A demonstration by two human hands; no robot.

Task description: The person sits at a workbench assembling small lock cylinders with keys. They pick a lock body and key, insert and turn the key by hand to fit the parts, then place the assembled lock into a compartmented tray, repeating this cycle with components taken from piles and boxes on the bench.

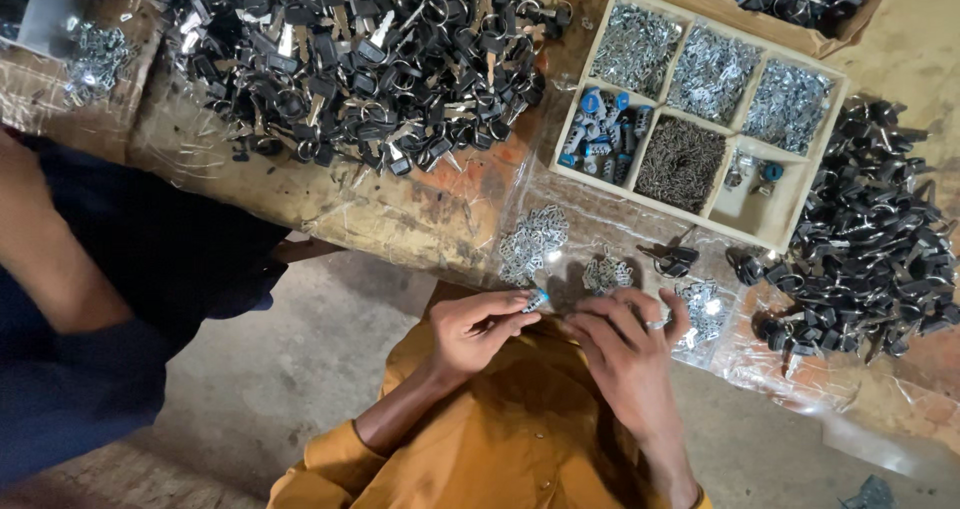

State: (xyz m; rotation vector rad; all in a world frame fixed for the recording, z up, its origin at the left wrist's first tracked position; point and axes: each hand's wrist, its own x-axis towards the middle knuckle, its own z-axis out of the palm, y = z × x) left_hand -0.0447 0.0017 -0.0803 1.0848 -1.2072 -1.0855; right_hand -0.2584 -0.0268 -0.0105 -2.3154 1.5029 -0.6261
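Note:
My left hand point(478, 326) pinches a small metal lock cylinder with a blue end point(536, 299) between thumb and fingertips, just at the table's near edge. My right hand point(625, 349), with a ring on one finger, is close beside it. Its fingers curl toward the cylinder, and whether they hold a small part is hidden. Both hands hover over my mustard-yellow shirt. Small heaps of silver metal pieces point(532, 239) lie on the plastic-covered table right beyond the hands.
A wooden compartment tray point(786, 231) holds silver parts, blue-ended cylinders point(603, 134) and dark pins. A big pile of black-headed keys point(350, 59) fills the far left, black parts point(880, 239) heap at the right. Another person in dark blue point(120, 299) stands at the left.

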